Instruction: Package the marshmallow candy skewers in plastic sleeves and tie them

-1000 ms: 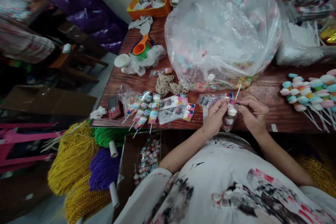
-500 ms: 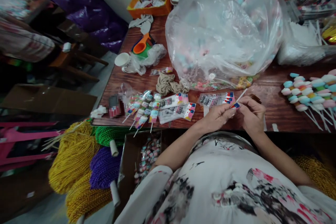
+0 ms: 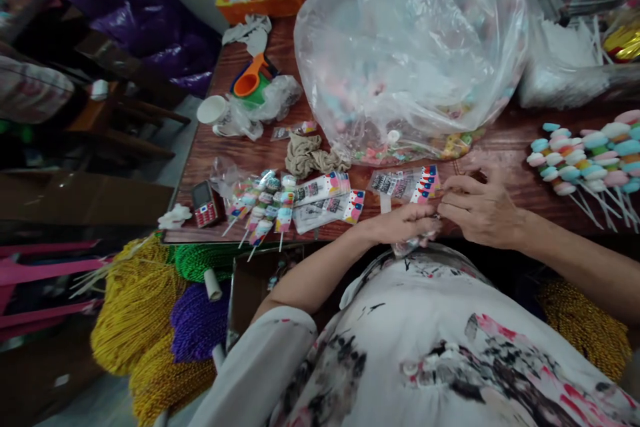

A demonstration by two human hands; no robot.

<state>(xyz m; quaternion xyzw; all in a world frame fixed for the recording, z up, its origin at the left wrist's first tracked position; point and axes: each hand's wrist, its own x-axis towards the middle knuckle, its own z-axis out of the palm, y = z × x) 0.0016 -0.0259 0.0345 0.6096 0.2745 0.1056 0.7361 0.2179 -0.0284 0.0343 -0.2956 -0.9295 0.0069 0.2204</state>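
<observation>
Far left, yellow rope (image 3: 133, 297) is sitting in bundles below the table (image 3: 235, 203). My phone (image 3: 204, 203) is lying near the table's front edge, and next to it a few wrapped sticks (image 3: 263, 203) are lying in a bunch, their white ends poking over the edge. Sleeves (image 3: 325, 203) are lying right beside those, with a rag (image 3: 313, 157) just behind. More sleeves (image 3: 407, 183) are fanning out behind my left hand (image 3: 407, 221), which is curling closed around a wrapped candy (image 3: 409, 245), mostly hidden, right at the edge against my shirt (image 3: 430, 307). My right hand (image 3: 477, 210) is bending its fingers in to meet the left; can't tell if they're pinching anything. Off right, bare sticks (image 3: 587, 153) are lying in a pile.
</observation>
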